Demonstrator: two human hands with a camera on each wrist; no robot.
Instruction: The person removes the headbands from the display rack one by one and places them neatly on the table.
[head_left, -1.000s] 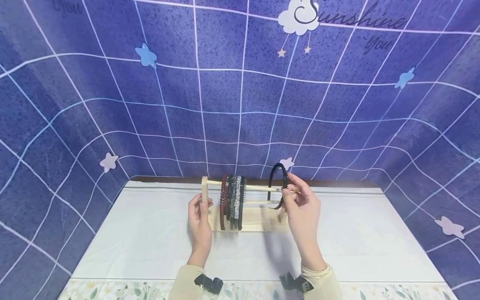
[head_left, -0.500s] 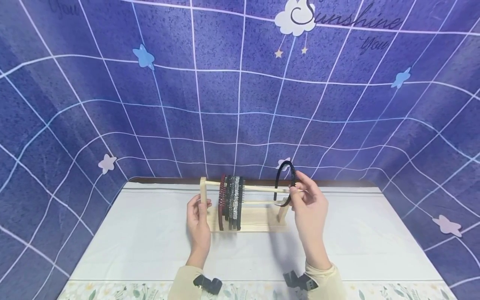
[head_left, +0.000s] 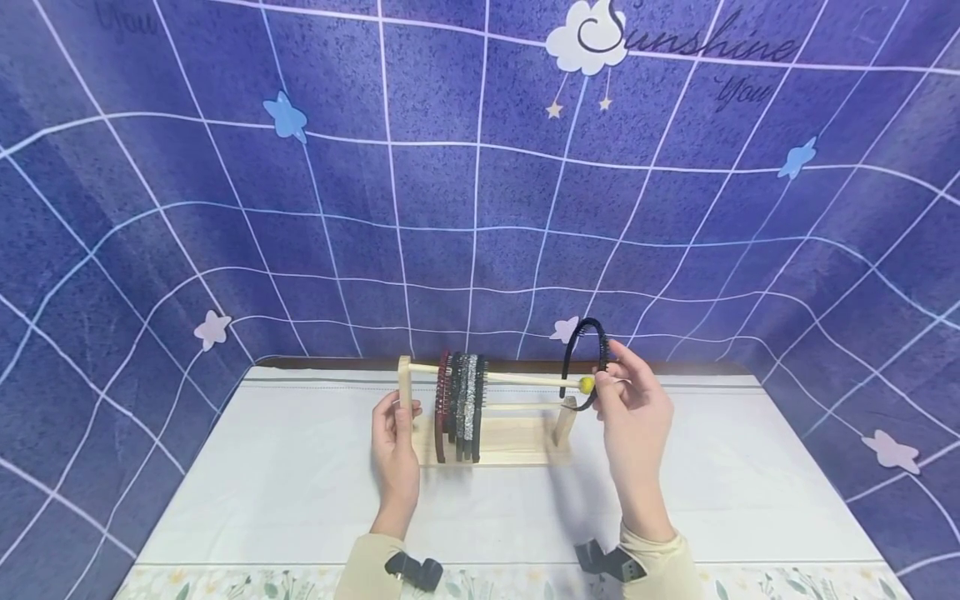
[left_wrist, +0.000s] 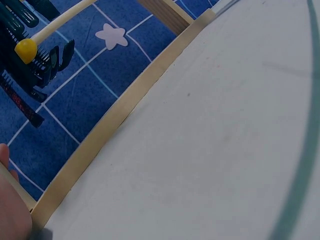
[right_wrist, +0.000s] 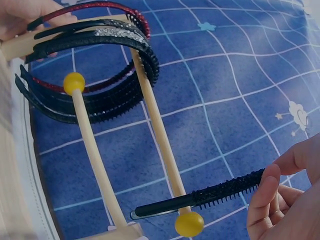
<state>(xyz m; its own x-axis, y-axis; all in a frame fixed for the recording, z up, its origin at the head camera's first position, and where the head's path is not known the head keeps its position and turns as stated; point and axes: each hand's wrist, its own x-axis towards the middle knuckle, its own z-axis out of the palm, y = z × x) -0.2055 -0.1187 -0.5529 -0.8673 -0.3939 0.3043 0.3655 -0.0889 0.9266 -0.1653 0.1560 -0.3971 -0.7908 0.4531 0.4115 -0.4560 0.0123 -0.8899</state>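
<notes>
Seemingly partway: headbands [head_left: 471, 410] bunched left on the rack [head_left: 525, 440], your left hand [head_left: 397, 454] gripping its post [head_left: 405, 387], your right hand [head_left: 637, 429] pinching one unsettled black headband [right_wrist: 220, 191] by the yellow knob [head_left: 587, 385].

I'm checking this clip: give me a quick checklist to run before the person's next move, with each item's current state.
1. Left hand holds the left upright: ok.
2. Right hand pinches the black headband: ok.
3. Black headband well away from the yellow ball on the upper rod: not ok, they look close together.
4. Black headband touching the ball: cannot tell.
5. Other headbands grouped near the left upright, away from the right hand: ok.
</notes>
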